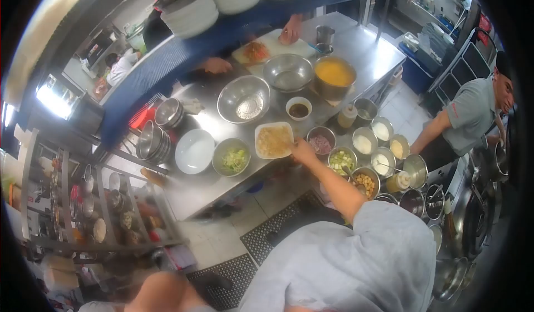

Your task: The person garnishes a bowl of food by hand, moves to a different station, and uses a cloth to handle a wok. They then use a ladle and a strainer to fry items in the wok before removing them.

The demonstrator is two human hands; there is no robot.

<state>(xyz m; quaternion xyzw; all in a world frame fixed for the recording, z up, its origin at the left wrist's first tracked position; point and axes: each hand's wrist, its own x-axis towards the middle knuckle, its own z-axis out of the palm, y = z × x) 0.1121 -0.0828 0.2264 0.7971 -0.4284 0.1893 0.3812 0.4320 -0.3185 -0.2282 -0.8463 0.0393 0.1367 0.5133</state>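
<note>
My right hand (303, 151) reaches across to the near right edge of a white square dish (274, 140) on the steel counter. Its fingers are closed at the rim, and pale yellowish shredded food fills the dish. Just right of the hand is a metal bowl of chopped purplish onion (320, 143). A steel bowl of chopped green leaves (231, 157) stands to the dish's left, and a small white bowl of dark sauce (299, 109) behind it. My left hand is out of view; only part of a bare limb (167, 290) shows at the bottom left.
Mixing bowls (243, 99) and a pot of orange liquid (335, 72) stand farther back. Across the counter, another person's hand (291, 31) rests by a cutting board (303, 49). Several ingredient containers (382, 128) line the right. A co-worker (467, 109) stands at the right.
</note>
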